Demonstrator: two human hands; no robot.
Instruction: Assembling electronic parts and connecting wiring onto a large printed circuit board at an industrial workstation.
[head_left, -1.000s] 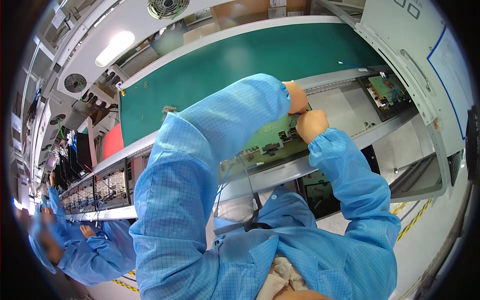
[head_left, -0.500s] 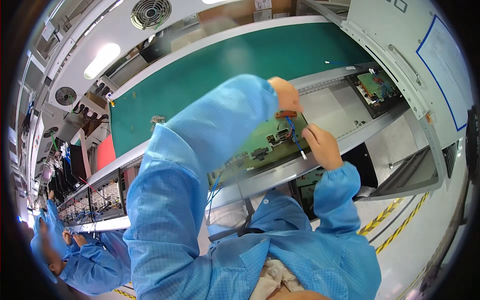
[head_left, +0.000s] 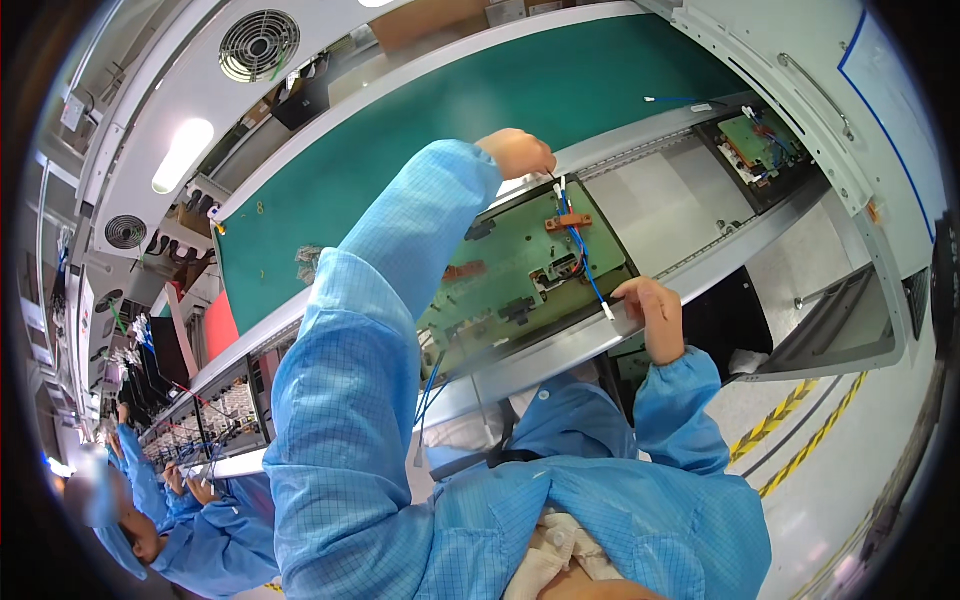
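Note:
A green circuit board (head_left: 500, 260) lies in a dark frame on the metal rail in front of me. Across its right part sits an orange-brown block (head_left: 568, 222), with blue and red wires (head_left: 581, 250) passing through it. The wires' white ends stick up past the board's far edge. My left hand (head_left: 518, 153) is just beyond those ends, its fingers pinched together; what is between them is too small to make out. My right hand (head_left: 652, 312) is at the board's near right corner, thumb and forefinger apart, beside a white connector (head_left: 608, 311) on a blue wire.
A green mat (head_left: 400, 150) covers the bench beyond the rail. Another board in a dark frame (head_left: 757, 150) stands farther right on the rail. Loose blue wires (head_left: 430, 390) hang over the near edge at the left. A co-worker in blue (head_left: 215, 530) sits at far left.
My left hand has moved from over the orange-brown block to past the board's far edge, uncovering the block and wire ends. My right hand has come lower, beside the white connector.

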